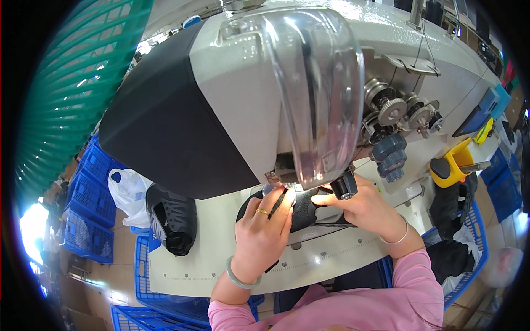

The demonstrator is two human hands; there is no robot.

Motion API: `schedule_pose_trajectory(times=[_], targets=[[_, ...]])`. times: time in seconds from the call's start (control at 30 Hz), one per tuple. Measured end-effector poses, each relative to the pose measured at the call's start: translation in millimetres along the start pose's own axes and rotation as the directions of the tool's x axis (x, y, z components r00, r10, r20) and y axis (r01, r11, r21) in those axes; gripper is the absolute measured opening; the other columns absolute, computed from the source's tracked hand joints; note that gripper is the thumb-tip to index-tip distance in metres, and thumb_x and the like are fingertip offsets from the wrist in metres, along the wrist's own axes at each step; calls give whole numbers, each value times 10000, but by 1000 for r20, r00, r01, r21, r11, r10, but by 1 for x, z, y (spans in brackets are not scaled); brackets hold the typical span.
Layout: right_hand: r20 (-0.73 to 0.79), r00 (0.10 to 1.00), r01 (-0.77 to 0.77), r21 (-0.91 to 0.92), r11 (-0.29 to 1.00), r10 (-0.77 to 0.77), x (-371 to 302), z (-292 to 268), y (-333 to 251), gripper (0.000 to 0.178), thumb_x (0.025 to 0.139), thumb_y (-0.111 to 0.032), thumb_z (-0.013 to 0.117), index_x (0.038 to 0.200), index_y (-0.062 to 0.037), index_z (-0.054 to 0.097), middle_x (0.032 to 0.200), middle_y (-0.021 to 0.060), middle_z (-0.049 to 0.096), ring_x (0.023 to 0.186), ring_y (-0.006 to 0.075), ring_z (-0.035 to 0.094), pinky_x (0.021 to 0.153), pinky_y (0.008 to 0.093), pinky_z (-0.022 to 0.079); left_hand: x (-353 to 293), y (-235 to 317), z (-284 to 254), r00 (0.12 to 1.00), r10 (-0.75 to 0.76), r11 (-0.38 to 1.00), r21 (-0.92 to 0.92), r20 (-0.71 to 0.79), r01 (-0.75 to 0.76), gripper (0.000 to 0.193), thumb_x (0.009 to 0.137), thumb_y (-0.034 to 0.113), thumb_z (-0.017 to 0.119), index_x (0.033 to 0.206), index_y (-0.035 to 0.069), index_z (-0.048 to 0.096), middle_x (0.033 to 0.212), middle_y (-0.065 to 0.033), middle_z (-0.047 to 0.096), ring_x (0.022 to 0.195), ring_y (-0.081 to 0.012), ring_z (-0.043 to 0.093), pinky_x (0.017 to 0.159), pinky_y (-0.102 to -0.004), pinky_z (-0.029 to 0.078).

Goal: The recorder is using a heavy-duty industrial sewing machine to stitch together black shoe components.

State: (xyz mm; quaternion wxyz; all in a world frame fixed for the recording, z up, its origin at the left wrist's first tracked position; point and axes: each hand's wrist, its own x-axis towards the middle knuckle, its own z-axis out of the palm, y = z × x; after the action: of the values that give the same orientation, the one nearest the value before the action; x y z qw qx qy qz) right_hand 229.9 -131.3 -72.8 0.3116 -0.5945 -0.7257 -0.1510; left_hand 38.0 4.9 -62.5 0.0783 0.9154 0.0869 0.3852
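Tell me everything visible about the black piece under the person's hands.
The black piece looks like textured, mesh-like fabric, perhaps part of a shoe. It lies beneath the sewing machine head, over the pale tabletop. The left hand rests on it; the right hand touches its right side. A curved edge shows at left; the hands hide much.

White table point(215, 243), ruler-marked front | sewing machine point(232, 88) | dark shoe upper point(179, 220), left | black textured piece point(302, 214), centre
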Motion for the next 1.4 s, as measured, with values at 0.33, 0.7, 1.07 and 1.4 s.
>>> schedule_pose_trajectory(times=[0.33, 0.7, 1.07, 1.4], targets=[[-5, 998, 61, 27, 998, -61, 3, -1, 9, 610, 498, 44, 636, 1058, -182, 716, 1128, 68, 689, 961, 291, 648, 822, 365, 533, -4, 2, 4, 1000, -1, 993, 114, -2, 1, 328, 755, 15, 683, 1080, 60, 689, 1094, -83, 633, 823, -255, 609, 658, -335, 529], [-36, 994, 107, 21, 994, -106, 2, 2, 16, 633, 511, 40, 613, 1092, -189, 718, 1110, 75, 697, 927, 288, 652, 819, 362, 548, 2, -12, 1, 952, -300, 845, -479, -58, 238, 223, 758, -54, 657, 960, 5, 730, 983, -184, 707, 780, -289, 693, 737, -330, 555], [-117, 990, 79, 16, 997, -76, 4, 7, 11, 667, 480, 85, 634, 1076, -201, 720, 1025, 67, 709, 897, 282, 663, 772, 364, 551, -2, -16, -4, 997, 78, 996, -52, -26, -79, 268, 740, 29, 719, 1005, 69, 723, 1092, -139, 689, 792, -243, 675, 640, -311, 553], [-202, 972, 107, -93, 990, -124, 2, 16, 25, 469, 540, 46, 657, 957, -168, 683, 1124, 39, 678, 908, 231, 664, 664, 350, 538, 0, -12, 4, 997, 44, 999, 17, -60, -43, 283, 737, 9, 720, 1015, 61, 725, 1095, -153, 691, 770, -268, 655, 657, -330, 546]])
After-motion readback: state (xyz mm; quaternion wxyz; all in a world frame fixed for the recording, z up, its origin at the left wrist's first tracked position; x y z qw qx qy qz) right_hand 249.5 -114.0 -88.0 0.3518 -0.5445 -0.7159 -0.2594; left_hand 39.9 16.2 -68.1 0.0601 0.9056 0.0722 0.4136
